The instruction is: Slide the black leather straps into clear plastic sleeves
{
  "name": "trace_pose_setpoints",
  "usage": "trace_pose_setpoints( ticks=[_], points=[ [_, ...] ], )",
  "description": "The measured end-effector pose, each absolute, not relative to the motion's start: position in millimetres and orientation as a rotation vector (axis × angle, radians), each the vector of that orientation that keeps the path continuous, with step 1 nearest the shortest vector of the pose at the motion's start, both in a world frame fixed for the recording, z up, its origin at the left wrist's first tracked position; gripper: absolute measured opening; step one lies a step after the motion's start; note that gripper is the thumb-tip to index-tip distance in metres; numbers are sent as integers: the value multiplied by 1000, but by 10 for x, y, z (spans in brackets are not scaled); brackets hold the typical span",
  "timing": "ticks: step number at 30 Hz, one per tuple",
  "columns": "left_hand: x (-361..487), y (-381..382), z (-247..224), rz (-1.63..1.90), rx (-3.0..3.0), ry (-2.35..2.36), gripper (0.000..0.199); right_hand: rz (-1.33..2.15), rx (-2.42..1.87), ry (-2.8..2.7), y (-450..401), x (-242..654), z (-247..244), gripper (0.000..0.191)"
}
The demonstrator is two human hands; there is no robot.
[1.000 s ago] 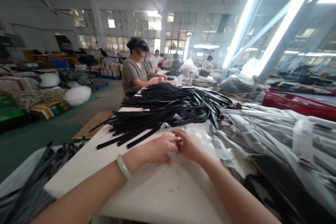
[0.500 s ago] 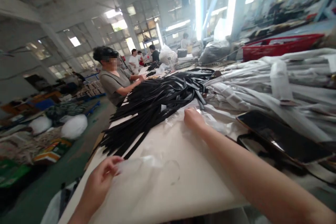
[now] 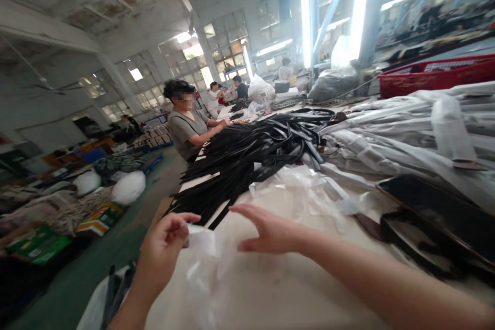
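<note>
My left hand (image 3: pixel 164 247) pinches the top of a clear plastic bag (image 3: pixel 204 255), which hangs over the near part of the pale table (image 3: pixel 270 289). To its right my right hand (image 3: pixel 266 229) is open, thumb and fingers apart, with nothing in it. Beyond both hands lies a large heap of black straps (image 3: pixel 247 149), their ends fanned toward the left edge. More crumpled clear plastic bags (image 3: pixel 301 185) lie between the heap and my right forearm.
Straps in white wrapping (image 3: pixel 390 129) are piled at the right, near a dark phone (image 3: pixel 433 211) and a red crate (image 3: pixel 436 75). Across the heap stands a co-worker (image 3: pixel 189 121) with hands at the straps. Sacks (image 3: pixel 129 187) lie on the floor at left.
My right hand has come away from the loose plastic, moved toward my left hand and opened. The left hand still holds its clear bag. The view has shifted slightly.
</note>
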State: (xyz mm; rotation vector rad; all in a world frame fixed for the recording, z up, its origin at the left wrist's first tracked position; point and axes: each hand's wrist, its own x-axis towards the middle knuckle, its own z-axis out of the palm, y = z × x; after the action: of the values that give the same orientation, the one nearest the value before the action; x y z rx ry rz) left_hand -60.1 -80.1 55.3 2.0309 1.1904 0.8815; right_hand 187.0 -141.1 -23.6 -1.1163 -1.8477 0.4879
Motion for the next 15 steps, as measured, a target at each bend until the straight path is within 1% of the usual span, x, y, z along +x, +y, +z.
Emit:
trace_pose_setpoints(
  ticks=[1, 2, 5, 6, 8, 10, 13, 15],
  points=[
    [-433, -773, 578, 884, 2039, 1122, 33, 611, -1045, -1862, -1420, 1775, -294, 75],
    [-283, -736, 592, 889, 2045, 1062, 32, 725, -981, -1844, -1411, 1704, -345, 70],
    [44, -557, 581, 908, 2037, 947, 30, 981, -863, -1593, -1302, 1655, -434, 23],
    [111, -474, 560, 923, 2019, 925, 30, 1058, -861, -1445, -1252, 1688, -440, 19],
    [186, -284, 486, 991, 1943, 890, 27, 1186, -889, -1116, -1156, 1803, -425, 20],
    [202, -92, 363, 1059, 1845, 887, 28, 1249, -901, -866, -1083, 1949, -386, 17],
    [178, 128, 115, 1186, 1636, 904, 32, 1284, -917, -721, -1026, 2138, -310, 13],
    [155, 210, -29, 1248, 1406, 872, 30, 1330, -955, -620, -1009, 2216, -273, 12]
  ],
)
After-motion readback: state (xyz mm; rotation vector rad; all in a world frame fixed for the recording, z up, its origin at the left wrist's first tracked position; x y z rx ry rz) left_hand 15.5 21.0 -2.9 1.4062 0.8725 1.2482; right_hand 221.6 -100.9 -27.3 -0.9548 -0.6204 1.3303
